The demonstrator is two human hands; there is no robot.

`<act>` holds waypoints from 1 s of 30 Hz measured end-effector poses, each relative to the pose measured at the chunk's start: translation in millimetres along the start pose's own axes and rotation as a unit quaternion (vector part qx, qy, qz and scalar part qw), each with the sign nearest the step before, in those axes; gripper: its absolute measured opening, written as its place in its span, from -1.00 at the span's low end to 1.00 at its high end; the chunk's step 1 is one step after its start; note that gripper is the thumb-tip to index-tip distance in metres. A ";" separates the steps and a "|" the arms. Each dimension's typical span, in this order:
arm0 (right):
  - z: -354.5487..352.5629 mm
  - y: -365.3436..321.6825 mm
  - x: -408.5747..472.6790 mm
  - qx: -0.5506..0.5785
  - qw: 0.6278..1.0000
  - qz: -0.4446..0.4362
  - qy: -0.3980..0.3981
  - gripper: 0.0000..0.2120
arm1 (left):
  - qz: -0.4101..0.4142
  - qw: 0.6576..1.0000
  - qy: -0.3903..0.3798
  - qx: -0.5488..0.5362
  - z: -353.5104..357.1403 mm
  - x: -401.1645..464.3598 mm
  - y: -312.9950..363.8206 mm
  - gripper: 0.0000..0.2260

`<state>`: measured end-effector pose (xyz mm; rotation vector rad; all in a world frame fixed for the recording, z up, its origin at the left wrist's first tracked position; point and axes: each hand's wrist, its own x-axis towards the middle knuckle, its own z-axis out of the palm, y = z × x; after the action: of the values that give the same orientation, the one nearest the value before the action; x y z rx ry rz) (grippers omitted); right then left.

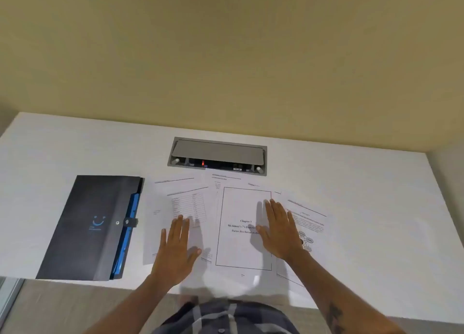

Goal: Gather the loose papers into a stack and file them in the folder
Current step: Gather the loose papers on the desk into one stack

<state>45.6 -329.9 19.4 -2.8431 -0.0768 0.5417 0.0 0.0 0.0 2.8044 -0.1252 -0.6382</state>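
Head cam: loose papers (241, 223) fanned mid-desk, overlapping, long axes roughly away from person. Left hand (175, 248) & right hand (281, 233) both flat, fingers spread, pressing on sheets. Folder (93, 225) shut, just left of papers, nearer left hand.

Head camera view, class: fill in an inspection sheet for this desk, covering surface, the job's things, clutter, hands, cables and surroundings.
Surface: white desk, against a beige wall.
Job's things: loose white printed papers fanned out and overlapping at centre; closed dark grey folder with blue inner edges to their left, apart from them.
Clutter: nothing seen.
Hands: left hand and right hand flat on the papers, fingers spread, gripping nothing.
Cables: none seen; grey recessed socket box with its lid ajar and a red light.
Surroundings: checked shirt at the bottom edge.
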 end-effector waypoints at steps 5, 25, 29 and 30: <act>-10.6 5.4 22.3 0.046 0.998 0.003 -0.053 0.03 | -0.071 0.993 0.027 -0.090 -5.0 22.4 12.9 -0.29; 7.1 17.2 74.2 -0.050 0.993 -0.012 -0.106 0.32 | -0.170 0.930 0.005 -0.326 1.9 111.6 82.1 -0.23; 11.3 15.2 70.7 -0.021 0.994 -0.018 -0.106 0.25 | -0.173 0.915 0.001 -0.363 1.5 119.5 85.8 -0.57; 12.5 14.7 69.9 -0.015 0.994 -0.019 -0.105 0.23 | -0.175 0.916 -0.002 -0.362 0.8 120.6 87.1 -0.61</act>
<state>106.0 -334.5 -20.4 -2.7979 -0.1785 0.8347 105.9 -101.0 -26.9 2.1043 0.5197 -0.6019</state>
